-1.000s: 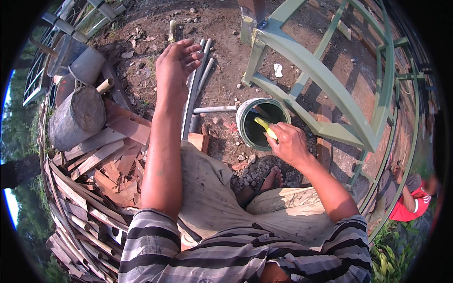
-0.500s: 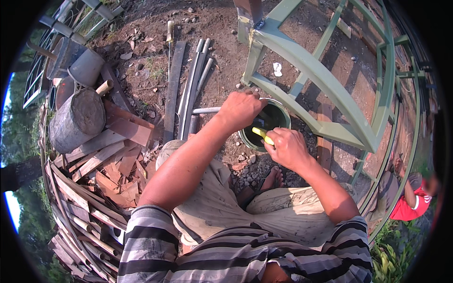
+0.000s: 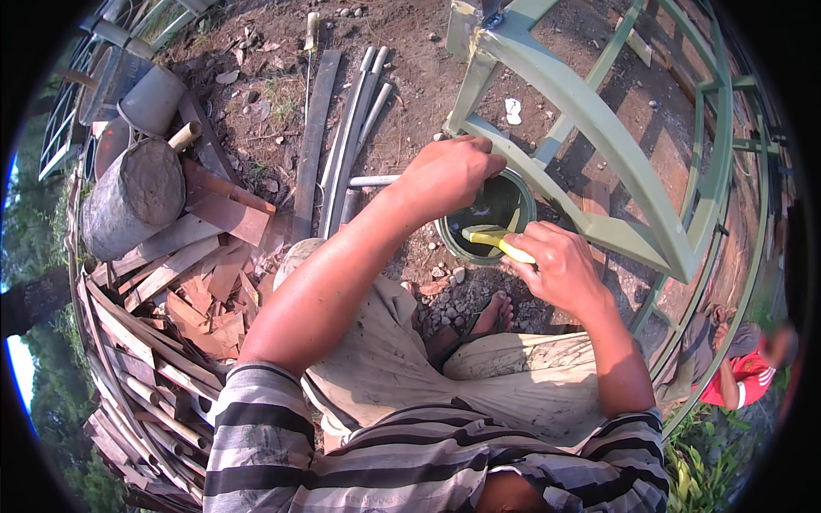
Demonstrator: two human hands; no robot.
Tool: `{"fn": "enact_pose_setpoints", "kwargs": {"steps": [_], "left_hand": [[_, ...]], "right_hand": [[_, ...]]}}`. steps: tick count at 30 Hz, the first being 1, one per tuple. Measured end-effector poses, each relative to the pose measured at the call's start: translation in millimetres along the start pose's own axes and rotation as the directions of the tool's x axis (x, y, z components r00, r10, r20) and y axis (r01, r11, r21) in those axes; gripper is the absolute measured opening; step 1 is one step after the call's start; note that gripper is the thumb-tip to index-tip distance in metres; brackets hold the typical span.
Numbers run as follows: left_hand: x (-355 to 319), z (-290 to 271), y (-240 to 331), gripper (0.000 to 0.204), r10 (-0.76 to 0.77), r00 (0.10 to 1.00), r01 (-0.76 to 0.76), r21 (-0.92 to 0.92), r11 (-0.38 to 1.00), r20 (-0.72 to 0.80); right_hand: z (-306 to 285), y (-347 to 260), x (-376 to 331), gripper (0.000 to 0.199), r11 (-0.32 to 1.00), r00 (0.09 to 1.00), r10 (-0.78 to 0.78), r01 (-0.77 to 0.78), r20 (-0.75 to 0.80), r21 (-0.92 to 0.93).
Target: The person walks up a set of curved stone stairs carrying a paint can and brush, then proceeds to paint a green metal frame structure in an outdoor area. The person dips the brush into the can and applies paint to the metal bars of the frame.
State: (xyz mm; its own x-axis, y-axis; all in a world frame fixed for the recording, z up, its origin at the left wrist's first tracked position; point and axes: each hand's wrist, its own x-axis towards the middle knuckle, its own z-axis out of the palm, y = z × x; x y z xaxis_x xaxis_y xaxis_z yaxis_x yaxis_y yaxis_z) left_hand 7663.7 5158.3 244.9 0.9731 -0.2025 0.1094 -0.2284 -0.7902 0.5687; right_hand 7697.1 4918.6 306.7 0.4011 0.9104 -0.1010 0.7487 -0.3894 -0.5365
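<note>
outdoors, bare brown earth lies beside a curved, pale green frame. the left hand bends over a round, dark-bottomed can, its grip hidden; apart from it, the right hand grips a yellow-handled brush above the opening. brush handling seems underway; lifting calls for clearing the rim.

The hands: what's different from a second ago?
The left hand has swung right and nearer, from over the bars to the can. The right hand, still gripping the yellow handle, has shifted slightly right. Can, bars and green frame stayed put.
</note>
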Motion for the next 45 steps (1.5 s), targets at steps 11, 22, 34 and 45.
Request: {"fn": "enact_pose_setpoints", "kwargs": {"steps": [11,22,34,45], "left_hand": [[4,-2,0,0.022,-0.027,0.999,0.023,-0.101,0.995,-0.045],[3,-11,-1,0.02,-0.031,0.999,0.028,-0.063,0.998,-0.041],[4,-33,-2,0.021,-0.141,0.989,0.132,-0.143,0.981,-0.053],[-2,-20,-13,0.012,-0.048,0.997,0.033,-0.246,0.969,-0.055]], "right_hand": [[-1,3,11,0.03,0.997,0.99,-0.071,0.068,-0.125,-0.026],[10,5,13,0.019,0.998,0.991,-0.057,0.053,-0.122,-0.03],[35,24,6,0.025,0.987,0.994,0.073,-0.06,0.079,-0.152],[3,7,9,0.017,0.984,0.984,0.179,-0.178,-0.027,0.019]]}}
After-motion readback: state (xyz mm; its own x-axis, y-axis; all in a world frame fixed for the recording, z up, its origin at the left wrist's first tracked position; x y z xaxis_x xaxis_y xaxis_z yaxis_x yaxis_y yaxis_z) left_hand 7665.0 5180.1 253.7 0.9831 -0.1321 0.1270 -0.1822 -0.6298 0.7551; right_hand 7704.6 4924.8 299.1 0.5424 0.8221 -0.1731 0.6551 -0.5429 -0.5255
